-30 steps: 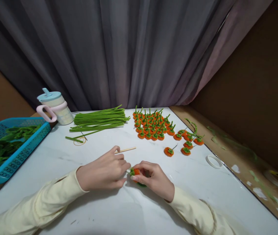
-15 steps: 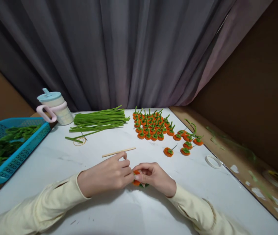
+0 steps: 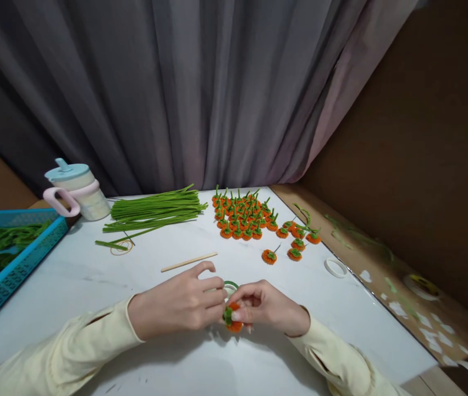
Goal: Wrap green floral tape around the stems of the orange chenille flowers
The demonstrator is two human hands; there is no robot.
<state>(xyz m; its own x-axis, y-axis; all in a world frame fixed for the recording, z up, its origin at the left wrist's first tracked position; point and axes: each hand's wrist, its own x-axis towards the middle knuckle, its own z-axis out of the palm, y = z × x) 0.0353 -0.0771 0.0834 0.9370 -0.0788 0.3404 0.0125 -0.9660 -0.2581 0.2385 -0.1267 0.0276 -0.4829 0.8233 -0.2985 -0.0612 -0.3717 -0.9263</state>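
Note:
My right hand (image 3: 264, 309) pinches a small orange pipe-cleaner persimmon (image 3: 234, 325) with a green leafy top, turned on its side toward the left. Closed at the green top is my left hand (image 3: 184, 302), its fingertips meeting the persimmon there; what exactly they pinch is partly hidden. Just behind the fingers a green-rimmed roll of tape (image 3: 232, 285) lies partly covered. A thin wooden stick (image 3: 188, 262) rests beyond my left hand. Many finished-looking persimmons (image 3: 242, 217) with upright green stems stand grouped at the back, and several others (image 3: 294, 254) lie loose to their right.
A bundle of green pipe cleaners (image 3: 155, 208) lies at the back left, with a rubber band (image 3: 121, 247) in front. Left of it stand a lidded cup (image 3: 77, 190) and a blue basket (image 3: 19, 269) of green pieces. A white ring (image 3: 335, 268) sits near the table's right edge.
The persimmon has come slightly nearer to me and shows more of its green top. The tape roll now shows behind my fingers. The whole view has shifted a little.

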